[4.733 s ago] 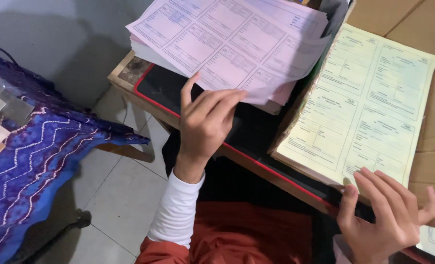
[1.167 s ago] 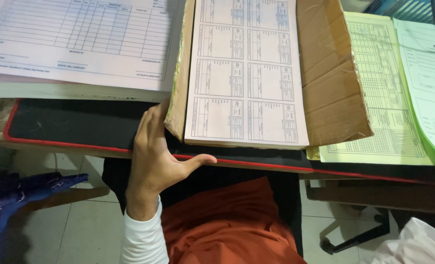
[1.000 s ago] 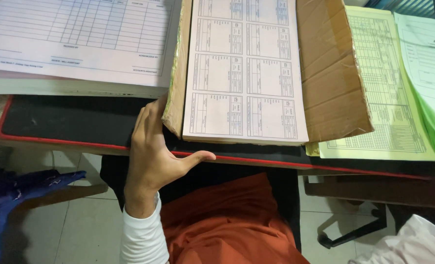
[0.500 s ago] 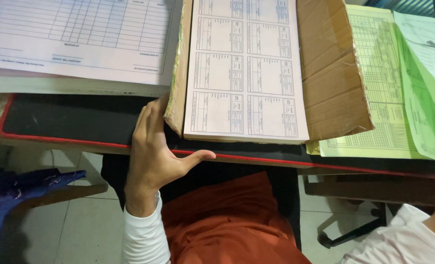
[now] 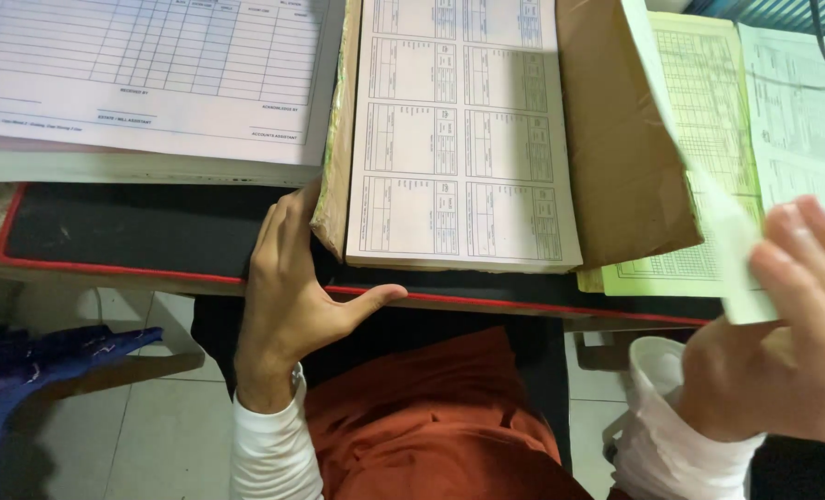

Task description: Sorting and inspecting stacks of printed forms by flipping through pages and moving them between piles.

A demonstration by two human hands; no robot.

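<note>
My left hand [image 5: 292, 296] rests flat against the near left corner of a stack of white printed forms [image 5: 459, 139], which lies on brown cardboard wrapping [image 5: 616, 157]; fingers point up the stack's left edge, thumb stretched right under its front edge. My right hand [image 5: 783, 343] is raised close to the camera at the lower right, pinching a pale green sheet [image 5: 709, 194] that stands lifted over the cardboard. More green forms [image 5: 699, 102] lie flat on the right.
A black mat with a red border [image 5: 134, 231] covers the desk. A pile of white ruled forms [image 5: 144, 74] sits at the upper left. Blue patterned cloth [image 5: 14, 380] hangs at the lower left over a tiled floor. My orange garment [image 5: 431, 426] fills the bottom middle.
My right hand has come up into view at the right, lifting a green sheet toward the stack. My left hand has stayed at the stack's corner since about a second ago.
</note>
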